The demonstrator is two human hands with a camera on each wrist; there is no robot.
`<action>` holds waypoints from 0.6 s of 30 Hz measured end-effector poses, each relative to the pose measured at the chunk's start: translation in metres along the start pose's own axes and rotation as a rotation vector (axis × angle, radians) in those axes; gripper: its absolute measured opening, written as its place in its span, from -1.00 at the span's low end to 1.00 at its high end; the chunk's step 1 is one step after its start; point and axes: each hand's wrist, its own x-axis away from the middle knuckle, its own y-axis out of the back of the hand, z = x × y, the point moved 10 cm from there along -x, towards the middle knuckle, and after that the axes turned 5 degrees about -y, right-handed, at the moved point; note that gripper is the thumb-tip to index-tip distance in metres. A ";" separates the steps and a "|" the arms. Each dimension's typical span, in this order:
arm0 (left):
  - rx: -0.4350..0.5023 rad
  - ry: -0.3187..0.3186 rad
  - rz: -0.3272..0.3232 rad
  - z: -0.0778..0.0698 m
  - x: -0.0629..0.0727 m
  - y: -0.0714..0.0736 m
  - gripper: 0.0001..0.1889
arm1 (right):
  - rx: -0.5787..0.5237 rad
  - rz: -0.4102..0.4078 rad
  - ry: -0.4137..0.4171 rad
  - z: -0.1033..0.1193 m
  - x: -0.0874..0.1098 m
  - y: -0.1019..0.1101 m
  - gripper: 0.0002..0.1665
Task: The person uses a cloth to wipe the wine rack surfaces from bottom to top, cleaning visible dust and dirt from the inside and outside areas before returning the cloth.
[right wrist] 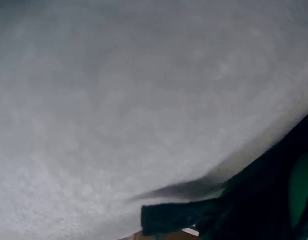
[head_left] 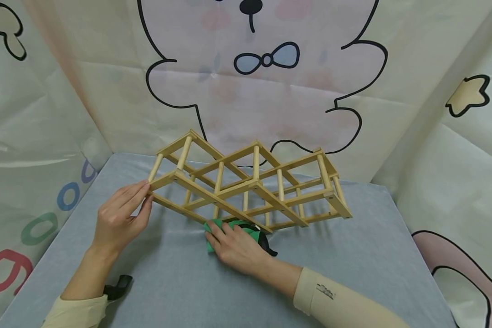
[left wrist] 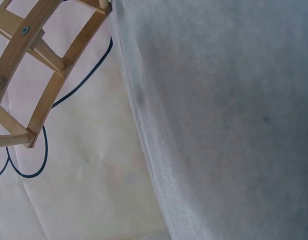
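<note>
A wooden folding lattice rack [head_left: 216, 199], with slats joined by round dowels, stands tilted across the table in the head view. My left hand [head_left: 119, 216] pinches its left end corner between thumb and fingers. At the rack's lower front edge my right hand [head_left: 239, 248] grips a bunched green cloth [head_left: 213, 224] with black parts, and the cloth touches a bottom slat. The fingertips are partly hidden in the cloth. Part of the rack [left wrist: 49, 95] shows at the upper left of the left wrist view. Dark and green material [right wrist: 254, 200] fills a corner of the right wrist view.
A grey-blue cloth covers the table [head_left: 180, 291]. Printed fabric walls [head_left: 270, 105] with cartoon outlines rise behind and at both sides, close to the rack's back. A black piece [head_left: 119, 287] sits beside the left wrist.
</note>
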 end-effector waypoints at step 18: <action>0.012 -0.010 -0.026 0.000 -0.001 0.001 -0.71 | 0.059 -0.076 0.002 0.019 -0.048 0.029 -0.55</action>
